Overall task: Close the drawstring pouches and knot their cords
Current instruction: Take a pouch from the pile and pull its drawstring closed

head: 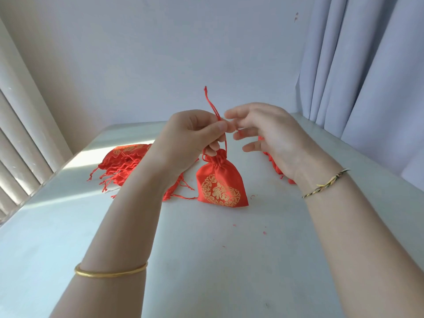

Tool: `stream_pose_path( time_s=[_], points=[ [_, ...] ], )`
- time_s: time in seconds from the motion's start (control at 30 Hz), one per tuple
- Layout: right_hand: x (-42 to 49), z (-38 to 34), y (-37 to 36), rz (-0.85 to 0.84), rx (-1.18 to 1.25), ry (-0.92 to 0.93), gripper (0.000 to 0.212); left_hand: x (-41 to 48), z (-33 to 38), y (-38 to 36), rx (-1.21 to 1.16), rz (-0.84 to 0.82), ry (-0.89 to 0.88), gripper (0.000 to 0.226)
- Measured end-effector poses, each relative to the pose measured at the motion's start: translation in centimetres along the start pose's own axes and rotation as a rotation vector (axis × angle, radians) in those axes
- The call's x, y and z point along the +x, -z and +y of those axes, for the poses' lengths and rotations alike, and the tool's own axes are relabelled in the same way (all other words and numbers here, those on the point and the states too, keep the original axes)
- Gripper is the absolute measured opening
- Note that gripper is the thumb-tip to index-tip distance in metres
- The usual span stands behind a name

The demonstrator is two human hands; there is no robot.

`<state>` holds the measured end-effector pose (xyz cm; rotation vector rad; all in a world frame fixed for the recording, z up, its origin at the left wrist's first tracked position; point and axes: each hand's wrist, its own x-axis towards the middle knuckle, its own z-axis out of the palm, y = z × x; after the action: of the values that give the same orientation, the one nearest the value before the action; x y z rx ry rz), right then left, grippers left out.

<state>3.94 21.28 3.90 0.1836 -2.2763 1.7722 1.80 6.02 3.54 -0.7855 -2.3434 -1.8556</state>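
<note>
Pouch (220, 182), red with gold pattern, mouth cinched, hangs mid-table with its bottom at or on the table (206, 260). Cord (212, 104) runs up from the neck and sticks out above the left hand (195, 136), pinched between thumb and forefinger. Right hand (270, 138) is just right of the cord, fingers loosely spread; can't tell if a tip touches it. Pile of pouches (128, 164) far left, more pouches (273, 166) behind the right hand. Curtain (367, 65) far right.
</note>
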Motion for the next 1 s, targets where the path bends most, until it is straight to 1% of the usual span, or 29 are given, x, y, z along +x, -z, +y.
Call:
stream_pose_path(
  time_s=[0.07, 0.13, 0.2, 0.3, 0.4, 0.5, 0.6, 0.67, 0.77, 0.83, 0.9, 1.0],
  points=[
    [-0.2, 0.3, -0.3, -0.051, -0.091, 0.033, 0.019, 0.0, -0.1, 0.0, -0.024, 0.007, -0.005, 0.017],
    [-0.3, 0.5, -0.6, -0.076, -0.125, 0.071, 0.014, 0.0, 0.0, 0.1, -0.056, 0.023, -0.009, 0.014],
    [-0.2, 0.6, -0.6, -0.061, -0.114, 0.089, 0.016, 0.0, 0.0, 0.1, -0.068, 0.050, -0.030, 0.013],
    [0.1, 0.6, -0.3, 0.007, -0.049, 0.095, 0.019, 0.0, 0.1, 0.2, -0.099, 0.095, -0.069, 0.012],
    [0.2, 0.4, 0.3, 0.027, -0.001, 0.109, 0.019, -0.1, 0.0, 0.3, -0.161, 0.111, -0.044, 0.012],
    [0.0, 0.2, 1.0, -0.044, -0.017, 0.136, 0.022, -0.1, -0.1, 0.4, -0.222, 0.119, 0.002, 0.010],
    [-0.4, 0.1, 1.1, -0.182, -0.132, 0.139, 0.020, -0.2, -0.1, 0.4, -0.228, 0.092, 0.031, 0.010],
    [-0.5, 0.2, 1.2, -0.198, -0.107, 0.103, 0.021, -0.1, -0.1, 0.5, -0.175, 0.069, 0.036, 0.013],
    [0.2, 0.7, 0.9, -0.060, 0.006, 0.086, 0.029, -0.2, -0.2, 0.5, -0.049, 0.023, 0.010, 0.016],
    [0.5, 1.1, 0.2, -0.008, 0.025, 0.107, 0.025, -0.2, -0.2, 0.4, 0.007, -0.003, -0.028, 0.017],
    [0.6, 1.4, -0.5, -0.052, 0.064, 0.077, 0.027, -0.1, -0.2, 0.3, 0.063, -0.001, -0.091, 0.021],
    [0.6, 1.8, -1.1, -0.125, 0.125, 0.011, 0.028, 0.1, -0.5, 0.0, 0.245, 0.065, -0.228, 0.030]
  ],
)
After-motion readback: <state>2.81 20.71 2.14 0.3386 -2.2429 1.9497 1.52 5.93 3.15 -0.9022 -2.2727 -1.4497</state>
